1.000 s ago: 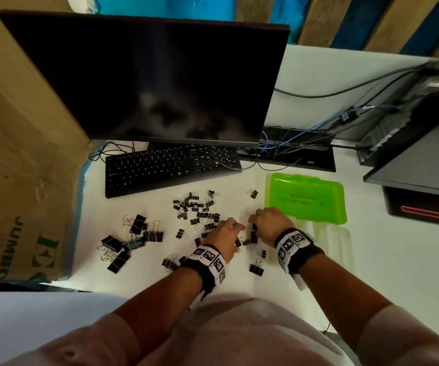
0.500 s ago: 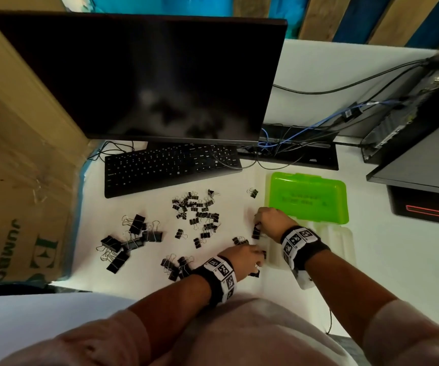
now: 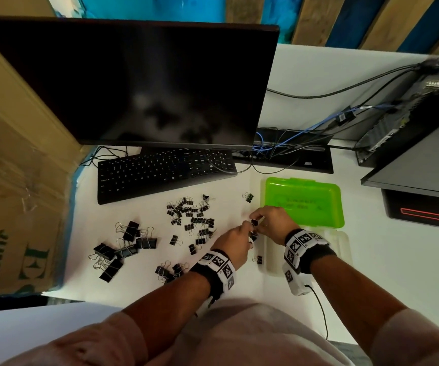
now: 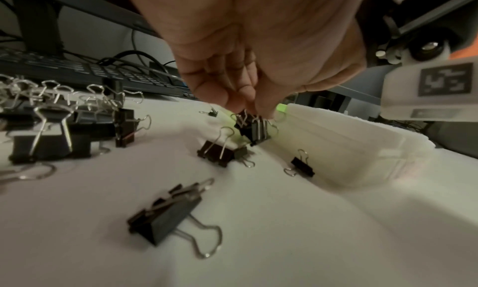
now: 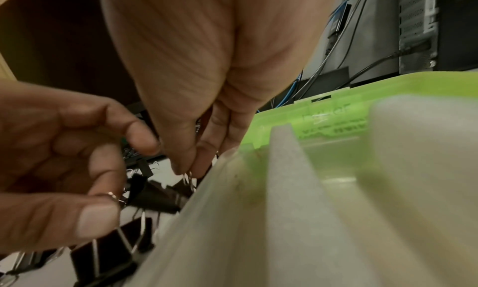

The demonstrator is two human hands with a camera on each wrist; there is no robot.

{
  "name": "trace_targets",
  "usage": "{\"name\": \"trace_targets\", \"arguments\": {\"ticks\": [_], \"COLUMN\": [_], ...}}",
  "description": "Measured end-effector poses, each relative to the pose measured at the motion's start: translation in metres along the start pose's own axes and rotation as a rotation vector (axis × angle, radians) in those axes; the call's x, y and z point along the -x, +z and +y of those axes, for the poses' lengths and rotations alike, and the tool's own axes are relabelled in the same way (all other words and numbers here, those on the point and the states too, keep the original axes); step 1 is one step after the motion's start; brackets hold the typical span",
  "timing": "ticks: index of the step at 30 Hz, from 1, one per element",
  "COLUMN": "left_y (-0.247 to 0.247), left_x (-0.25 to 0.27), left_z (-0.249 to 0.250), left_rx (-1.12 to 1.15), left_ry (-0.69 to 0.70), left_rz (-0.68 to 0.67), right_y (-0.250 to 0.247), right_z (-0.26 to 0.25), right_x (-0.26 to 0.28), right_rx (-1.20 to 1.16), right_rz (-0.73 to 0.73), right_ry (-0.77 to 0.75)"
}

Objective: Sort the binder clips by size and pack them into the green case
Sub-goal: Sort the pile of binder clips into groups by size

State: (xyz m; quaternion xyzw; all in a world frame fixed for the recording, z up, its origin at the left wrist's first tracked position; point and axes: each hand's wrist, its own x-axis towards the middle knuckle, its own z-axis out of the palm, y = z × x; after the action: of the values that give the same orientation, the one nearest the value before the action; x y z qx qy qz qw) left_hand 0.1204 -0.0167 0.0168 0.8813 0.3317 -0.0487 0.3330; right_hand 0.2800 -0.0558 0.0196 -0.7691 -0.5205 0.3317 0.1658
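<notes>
The green case (image 3: pixel 302 202) lies open at the right, its pale translucent tray (image 3: pixel 342 249) in front of the lid. Both hands meet at the tray's left edge. My left hand (image 3: pixel 247 229) pinches a small bunch of black binder clips (image 4: pixel 253 127) just above the table. My right hand (image 3: pixel 256 220) pinches the wire handles of a clip (image 5: pixel 190 174) in the same bunch, beside the tray wall (image 5: pixel 232 189). Large clips (image 3: pixel 126 247) lie in a heap at the left, small clips (image 3: pixel 189 212) in the middle, and a few medium clips (image 3: pixel 170 269) near my left wrist.
A black keyboard (image 3: pixel 165 170) and a dark monitor (image 3: pixel 133 83) stand behind the clips. A cardboard box (image 3: pixel 15 194) walls the left side. Cables (image 3: pixel 292 143) and a computer case (image 3: pixel 411 107) sit at the back right. Single clips (image 3: pixel 259 259) lie by the tray.
My left hand has moved from the table's front up to the right hand with clips. The right hand has stayed by the tray's left edge and now pinches the same bunch.
</notes>
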Motion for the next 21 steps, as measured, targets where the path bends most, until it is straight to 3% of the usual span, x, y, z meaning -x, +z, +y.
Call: {"name": "trace_targets", "arguments": {"ticks": [4,10,15,21], "left_y": [-0.002,0.001,0.003,0.010], "left_x": [-0.004,-0.003,0.006,0.014], "left_z": [-0.006,-0.005,-0.003,-0.003], "left_rx": [-0.027,-0.135,-0.194,-0.328], "left_ry": [-0.043,0.005,0.118,0.269], "left_rz": [0.054,-0.026,-0.044,-0.285], "right_y": [0.004,0.007,0.001,-0.004], "right_z": [-0.005,-0.008,-0.001,0.003], "right_x": [0.000,-0.005,-0.007,0.000], "right_rx": [-0.040,-0.076,-0.096,-0.094], "right_rz": [-0.048,-0.076,0.051,0.119], "right_ry": [0.009,0.018,0.061,0.061]}}
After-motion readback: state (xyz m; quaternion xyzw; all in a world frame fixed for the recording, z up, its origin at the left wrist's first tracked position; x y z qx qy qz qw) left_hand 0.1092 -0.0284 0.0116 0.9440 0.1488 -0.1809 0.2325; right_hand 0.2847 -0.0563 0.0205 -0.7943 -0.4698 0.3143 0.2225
